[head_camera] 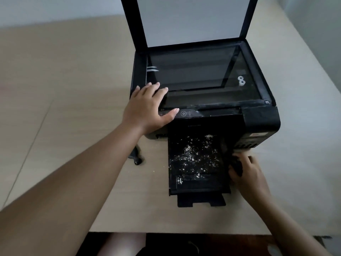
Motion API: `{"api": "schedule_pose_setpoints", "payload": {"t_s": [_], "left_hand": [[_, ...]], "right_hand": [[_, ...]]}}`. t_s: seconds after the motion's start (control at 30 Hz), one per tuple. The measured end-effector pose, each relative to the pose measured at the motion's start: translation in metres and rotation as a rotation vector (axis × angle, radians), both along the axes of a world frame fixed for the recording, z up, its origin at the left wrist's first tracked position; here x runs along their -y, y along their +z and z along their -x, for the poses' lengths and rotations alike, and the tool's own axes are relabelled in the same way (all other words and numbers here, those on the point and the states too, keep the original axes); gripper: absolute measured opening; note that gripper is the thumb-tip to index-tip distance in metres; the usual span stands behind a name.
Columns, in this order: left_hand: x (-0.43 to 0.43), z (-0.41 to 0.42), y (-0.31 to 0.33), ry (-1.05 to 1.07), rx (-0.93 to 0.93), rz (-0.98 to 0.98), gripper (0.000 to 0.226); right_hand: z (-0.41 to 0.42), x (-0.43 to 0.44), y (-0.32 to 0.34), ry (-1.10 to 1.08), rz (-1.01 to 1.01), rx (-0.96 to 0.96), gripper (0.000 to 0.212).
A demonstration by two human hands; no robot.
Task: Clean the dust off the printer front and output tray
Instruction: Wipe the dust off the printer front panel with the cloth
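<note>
Where the beige table (55, 111) meets its near edge, both bare forearms enter the view. Nearest, the right hand (248, 171) sits at the right edge of the output tray (197, 163), its fingers curled tightly around a small dark object (237, 164); what that object is cannot be told. The output tray extends toward the viewer from the printer (258, 119) front, and white dust specks (191, 157) are scattered across its black surface. Left of the tray, a small black item (136, 157) lies on the table, apart from the printer. Farther on, the left hand (147, 109) rests flat, fingers spread wide and holding nothing, on the printer's front left corner; its thumb touches the control panel (184, 114). Beyond it lies the scanner glass (193, 74), fully uncovered. Farthest, the scanner lid (190, 19) stands raised upright.
</note>
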State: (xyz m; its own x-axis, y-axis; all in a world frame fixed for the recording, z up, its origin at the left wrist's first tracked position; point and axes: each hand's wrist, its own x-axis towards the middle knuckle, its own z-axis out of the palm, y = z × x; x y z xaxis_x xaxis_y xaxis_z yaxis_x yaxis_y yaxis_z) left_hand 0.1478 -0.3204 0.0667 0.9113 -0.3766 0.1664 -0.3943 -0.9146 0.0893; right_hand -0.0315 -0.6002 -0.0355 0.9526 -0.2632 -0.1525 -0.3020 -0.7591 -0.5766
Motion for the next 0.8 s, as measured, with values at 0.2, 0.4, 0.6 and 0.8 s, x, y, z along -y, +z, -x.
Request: {"api": "schedule_pose_setpoints", "payload": {"t_s": [0.2, 0.4, 0.6, 0.8], "left_hand": [[-0.009, -0.004, 0.002, -0.011, -0.008, -0.001, 0.083], [-0.024, -0.015, 0.008, -0.113, -0.063, 0.024, 0.080], [-0.041, -0.023, 0.006, -0.199, -0.078, 0.037, 0.076], [-0.043, -0.027, 0.001, -0.220, -0.061, 0.066, 0.069]], "right_hand": [[-0.001, -0.012, 0.014, -0.097, -0.158, -0.030, 0.032], [0.018, -0.041, 0.089, -0.309, -0.220, 0.193, 0.043], [0.019, -0.175, 0.084, 0.059, -0.153, 0.329, 0.048], [-0.042, -0.251, 0.032, 0.239, 0.500, 0.104, 0.041]]}}
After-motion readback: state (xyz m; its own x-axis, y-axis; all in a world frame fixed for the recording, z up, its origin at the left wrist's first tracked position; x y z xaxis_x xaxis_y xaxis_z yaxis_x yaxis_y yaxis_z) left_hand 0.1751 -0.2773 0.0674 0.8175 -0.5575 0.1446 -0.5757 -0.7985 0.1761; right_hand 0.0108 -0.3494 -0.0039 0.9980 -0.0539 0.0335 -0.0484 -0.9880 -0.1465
